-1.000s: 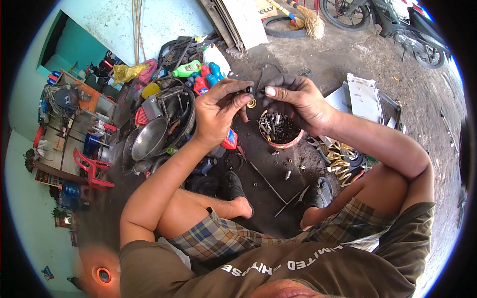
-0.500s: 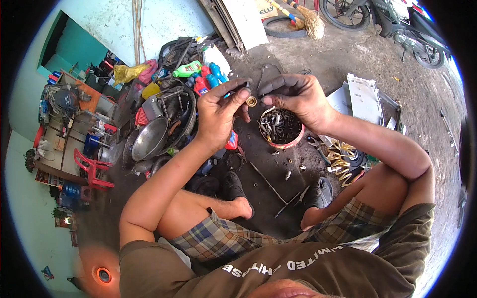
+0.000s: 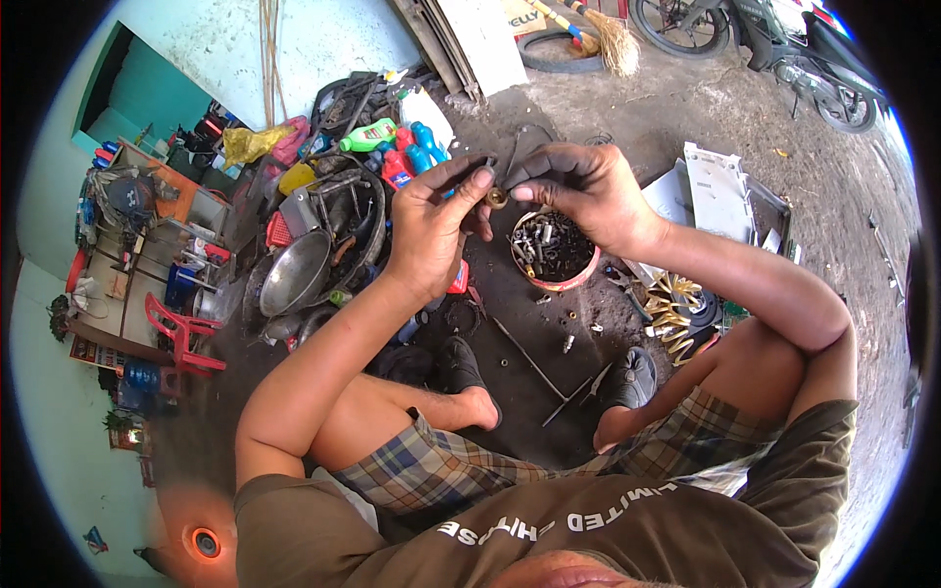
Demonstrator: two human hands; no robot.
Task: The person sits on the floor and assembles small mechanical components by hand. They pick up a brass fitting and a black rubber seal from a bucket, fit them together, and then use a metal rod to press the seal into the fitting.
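Observation:
My left hand [image 3: 436,211], raised in front of me, is closed in a pinch on a small round brass-coloured part [image 3: 497,198] with a hole in its middle. Close against that part, my right hand [image 3: 588,196] has its thumb and forefinger pinched together. Whatever sits between the right fingertips is dark and too small to make out. Both hands have blackened fingers. Below them on the ground stands a round tub [image 3: 554,287] with a reddish rim, full of bolts and small metal pieces.
A T-handled wrench [image 3: 534,367] lies between my feet, near a few small metal parts [image 3: 569,343]. Pliers [image 3: 627,289] and gold-coloured levers [image 3: 676,309] lie right of the tub. Bottles [image 3: 421,147] and a metal bowl [image 3: 296,274] crowd the left. A motorcycle [image 3: 804,59] stands far right.
My right hand has shifted slightly left, bringing its fingertips up to the brass-coloured part. That part has tilted a little in my left fingers.

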